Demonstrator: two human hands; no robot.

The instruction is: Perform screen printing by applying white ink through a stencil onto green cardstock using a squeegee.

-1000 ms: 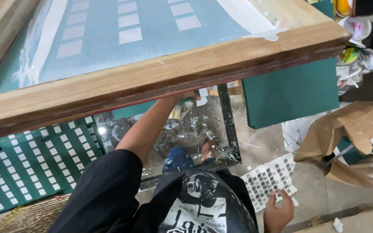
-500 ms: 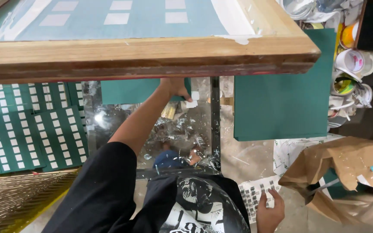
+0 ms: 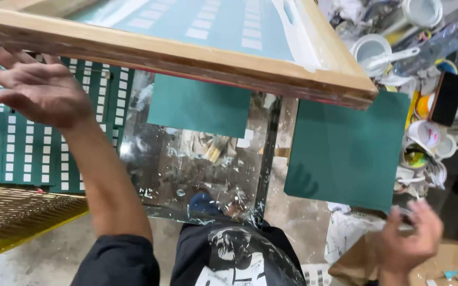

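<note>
Black short sleeve, black printed shirt

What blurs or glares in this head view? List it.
Head view: glare and reflections on the glass top; right hand smeared by motion; left hand slightly soft; frame sharp but slanted by the wide lens; green sheet evenly lit.

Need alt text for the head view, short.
A person's left hand is raised, open, beside a tilted wooden screen-printing frame above a glass table with a plain green sheet. The right hand is open near a larger green sheet; paint tubs crowd the right.
</note>
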